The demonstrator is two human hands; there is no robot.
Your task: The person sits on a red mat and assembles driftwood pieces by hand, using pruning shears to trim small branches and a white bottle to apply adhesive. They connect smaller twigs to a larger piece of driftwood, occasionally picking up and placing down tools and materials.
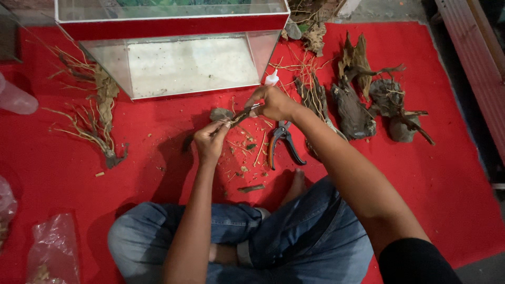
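Together, left hand [209, 141] and right hand [273, 103] pinching one twig [238, 116], one pruner [281, 142] below.

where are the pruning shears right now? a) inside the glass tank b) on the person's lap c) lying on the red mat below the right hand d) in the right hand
c: the pruning shears lie on the red mat just below the right hand, which with the left hand holds a small twig.

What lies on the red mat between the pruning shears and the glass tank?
In the head view, the right hand and the small twig it pinches with the left hand lie between shears and tank, beside a white glue bottle.
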